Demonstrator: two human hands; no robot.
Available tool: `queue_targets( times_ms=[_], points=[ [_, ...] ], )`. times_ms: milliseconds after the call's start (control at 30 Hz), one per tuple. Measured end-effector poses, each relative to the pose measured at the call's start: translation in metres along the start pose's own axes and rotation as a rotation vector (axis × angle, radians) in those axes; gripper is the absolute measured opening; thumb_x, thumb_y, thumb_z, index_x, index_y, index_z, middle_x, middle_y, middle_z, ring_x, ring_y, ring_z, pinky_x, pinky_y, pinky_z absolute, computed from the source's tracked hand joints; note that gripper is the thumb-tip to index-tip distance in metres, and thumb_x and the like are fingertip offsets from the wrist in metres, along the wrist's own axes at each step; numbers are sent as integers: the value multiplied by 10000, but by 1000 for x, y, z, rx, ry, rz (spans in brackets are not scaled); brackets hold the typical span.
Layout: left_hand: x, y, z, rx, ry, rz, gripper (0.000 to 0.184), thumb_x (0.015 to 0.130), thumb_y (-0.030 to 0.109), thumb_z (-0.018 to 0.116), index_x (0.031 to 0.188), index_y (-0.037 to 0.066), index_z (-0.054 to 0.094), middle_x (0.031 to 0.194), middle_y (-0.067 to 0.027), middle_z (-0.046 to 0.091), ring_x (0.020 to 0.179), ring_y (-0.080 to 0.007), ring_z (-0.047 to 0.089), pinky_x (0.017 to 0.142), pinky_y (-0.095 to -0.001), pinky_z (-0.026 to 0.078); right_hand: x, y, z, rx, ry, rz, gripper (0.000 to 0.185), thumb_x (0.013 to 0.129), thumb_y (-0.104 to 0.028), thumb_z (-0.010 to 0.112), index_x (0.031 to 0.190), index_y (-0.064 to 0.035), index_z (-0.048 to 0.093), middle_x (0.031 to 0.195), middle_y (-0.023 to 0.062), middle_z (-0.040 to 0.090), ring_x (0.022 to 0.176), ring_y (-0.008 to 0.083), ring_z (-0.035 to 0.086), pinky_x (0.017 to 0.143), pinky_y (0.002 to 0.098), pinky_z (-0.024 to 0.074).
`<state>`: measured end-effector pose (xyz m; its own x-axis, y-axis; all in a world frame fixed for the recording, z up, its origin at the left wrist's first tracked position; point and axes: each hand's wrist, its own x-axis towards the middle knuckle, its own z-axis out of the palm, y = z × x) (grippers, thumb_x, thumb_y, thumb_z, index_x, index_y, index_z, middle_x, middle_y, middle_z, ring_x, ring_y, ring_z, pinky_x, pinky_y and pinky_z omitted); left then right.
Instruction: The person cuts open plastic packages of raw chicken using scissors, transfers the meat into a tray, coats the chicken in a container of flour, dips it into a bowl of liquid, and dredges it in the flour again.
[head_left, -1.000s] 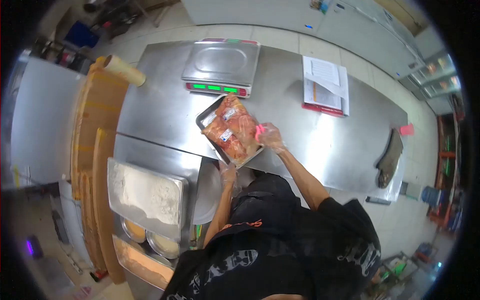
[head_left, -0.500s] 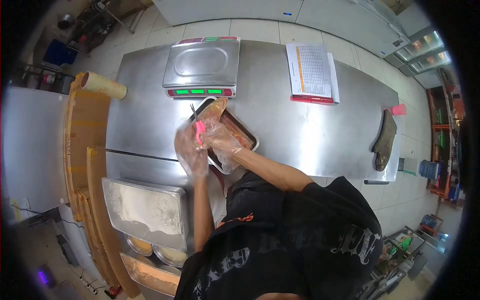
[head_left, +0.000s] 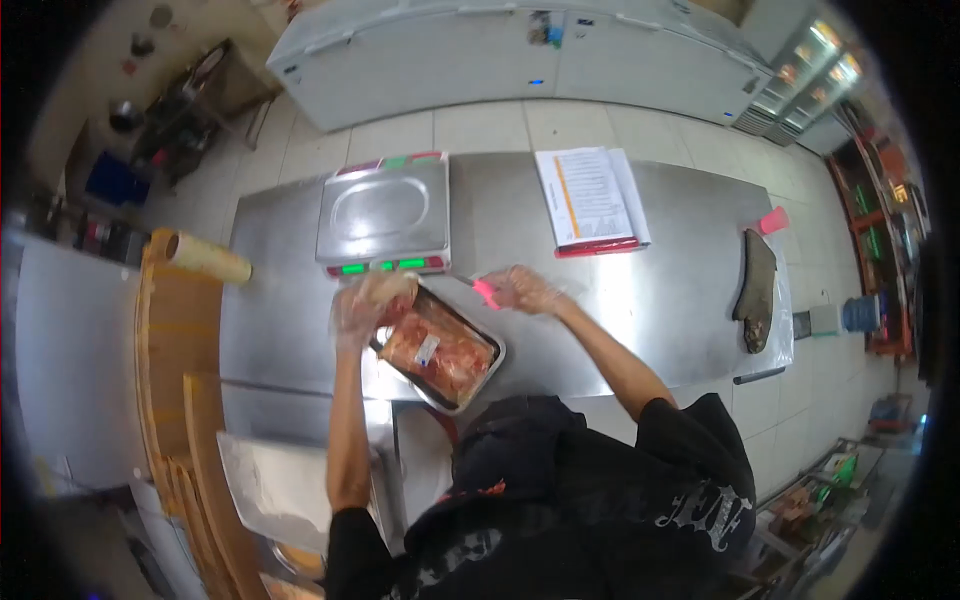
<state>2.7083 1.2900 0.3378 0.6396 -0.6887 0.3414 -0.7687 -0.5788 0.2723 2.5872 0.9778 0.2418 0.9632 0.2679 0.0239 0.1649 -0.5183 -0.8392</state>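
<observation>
Over the left end of the metal tray (head_left: 499, 352), my left hand (head_left: 348, 312), in a clear plastic glove, is closed on a clear bag of meat (head_left: 396, 303). My right hand (head_left: 527, 291), also gloved, grips pink-handled scissors (head_left: 485, 293) above the table, to the right of the tray. Their dark blades point left toward the bag. Within the tray lies a pack of reddish meat (head_left: 450, 362) with a small white label (head_left: 427, 349). Glove and plastic blend together, so my left fingertips are hard to make out.
A scale (head_left: 385, 215) with green displays stands behind the tray on the steel table (head_left: 580, 330). Papers on a red clipboard (head_left: 592, 200) lie right of it. A dark long object (head_left: 757, 290) and a pink cup (head_left: 773, 221) sit at the right end. A flour tray (head_left: 275, 480) is lower left.
My hands have separated: the right moved right with the scissors, and the left moved slightly left with the bag. The labelled meat pack in the tray is now uncovered. The camera view has shifted.
</observation>
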Motion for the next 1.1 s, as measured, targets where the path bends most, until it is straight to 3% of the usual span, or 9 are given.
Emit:
queue_targets(
  times_ms=[67,100,133,267,433,500,700,1033,1100],
  points=[
    [-12,-61,57,555,-238,446,368,799,188,582,1165,231,594,1346,1,404,968,-170,580,735,-330,512,-1,12,-8,119,-29,-221,572,758,-477,654,1066,3,595,968,160,632,849,256,595,779,351,470],
    [-12,-63,64,479,-127,534,353,823,241,571,1174,206,587,1250,-46,514,893,-206,606,728,-355,510,-4,-5,-19,92,-85,-80,605,733,-498,665,1077,-6,593,1006,163,625,881,268,590,803,358,464],
    [-15,-47,59,176,-389,14,418,781,355,625,1165,200,576,1180,-22,577,966,-224,594,838,-355,468,-3,-25,-32,57,-134,51,638,707,-520,676,1088,-15,591,1043,167,618,913,280,586,827,366,458],
    [-11,-10,23,-239,-104,-42,409,724,281,722,1059,84,594,913,-120,653,818,-294,629,719,-377,508,21,-10,-23,-457,-120,-42,794,615,-505,732,1240,-80,487,1139,146,583,1035,297,545,933,404,408],
    [5,3,-4,-298,-95,-81,311,756,288,687,977,73,647,851,-130,653,747,-309,613,675,-401,505,84,5,-4,-700,-222,-235,894,543,-433,783,1297,-128,412,1122,147,582,1031,300,548,929,391,421],
    [9,5,-3,-251,-118,-86,326,741,290,702,981,77,644,846,-115,650,732,-304,613,663,-398,507,109,-28,-8,-726,-217,-282,689,529,-431,794,1103,-103,600,958,139,629,973,308,586,853,405,463],
    [36,37,-16,332,-395,223,308,721,385,620,907,140,643,828,-110,611,849,-285,555,735,-428,453,142,-60,-23,-680,-434,-531,602,521,-336,767,1036,-76,593,740,155,594,767,337,591,699,434,489],
    [21,43,-26,238,47,267,290,735,374,631,787,90,614,835,-104,581,847,-307,523,767,-462,397,174,-29,-9,-726,-440,-462,572,475,-371,778,932,-53,648,829,165,630,781,309,609,710,425,482],
    [17,41,-24,260,-13,176,283,728,375,647,754,98,595,832,-99,577,879,-314,508,764,-465,387,173,-40,-15,-582,-394,-794,539,524,-375,759,949,-61,653,825,158,629,777,313,600,723,426,479]
  ],
)
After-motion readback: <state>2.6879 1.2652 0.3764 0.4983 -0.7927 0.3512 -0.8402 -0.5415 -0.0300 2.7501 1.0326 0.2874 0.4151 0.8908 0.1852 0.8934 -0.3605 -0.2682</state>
